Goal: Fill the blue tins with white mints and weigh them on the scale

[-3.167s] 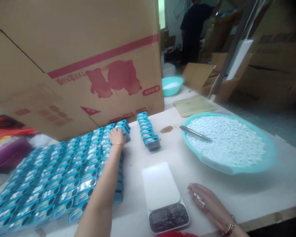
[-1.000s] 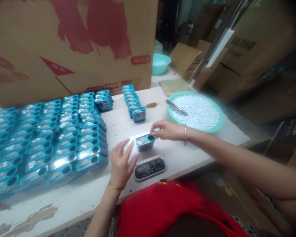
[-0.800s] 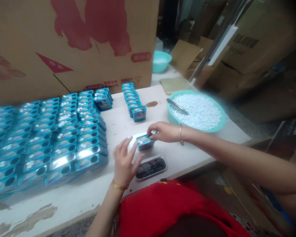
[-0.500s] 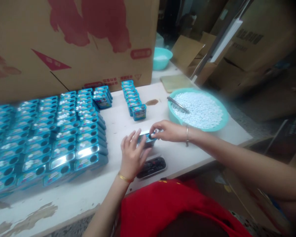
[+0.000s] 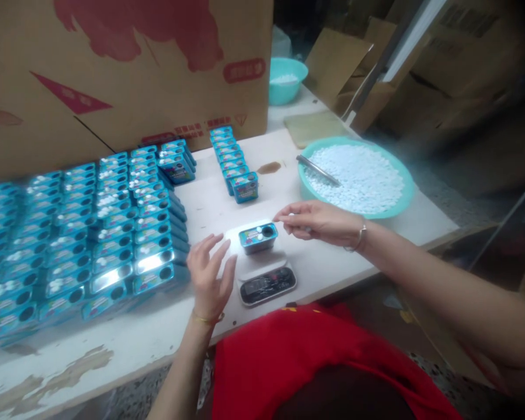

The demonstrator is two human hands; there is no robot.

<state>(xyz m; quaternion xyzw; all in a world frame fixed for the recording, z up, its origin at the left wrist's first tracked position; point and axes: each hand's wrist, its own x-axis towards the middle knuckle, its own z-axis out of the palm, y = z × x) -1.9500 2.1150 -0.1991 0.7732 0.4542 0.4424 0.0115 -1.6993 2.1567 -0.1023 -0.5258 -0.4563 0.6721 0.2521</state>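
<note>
A small blue box (image 5: 256, 238) with a dark round hole in its top stands on a white digital scale (image 5: 269, 286) with a black display. A couple of white pellets lie on the box's lid beside the hole. My left hand (image 5: 210, 274) is open at the left of the box, its fingers spread and apart from it. At the box's right end, my right hand (image 5: 321, 221) is pinched, with small white pellets showing between its fingers. Behind that hand sits a turquoise basin (image 5: 406, 204) full of white pellets (image 5: 363, 181), a metal tool (image 5: 317, 169) lying across them.
Rows of similar blue boxes (image 5: 153, 280) fill the table's left side, many with white pellets on top. A shorter row (image 5: 245, 185) stands behind the scale. A large carton (image 5: 157, 76) rises at the back, near a second turquoise basin (image 5: 284, 90) and a flat board (image 5: 312, 129).
My left hand has moved left, off the box. My right hand has drawn back to the right from the hole, leaving the box in plain view on the scale. The view has shifted slightly.
</note>
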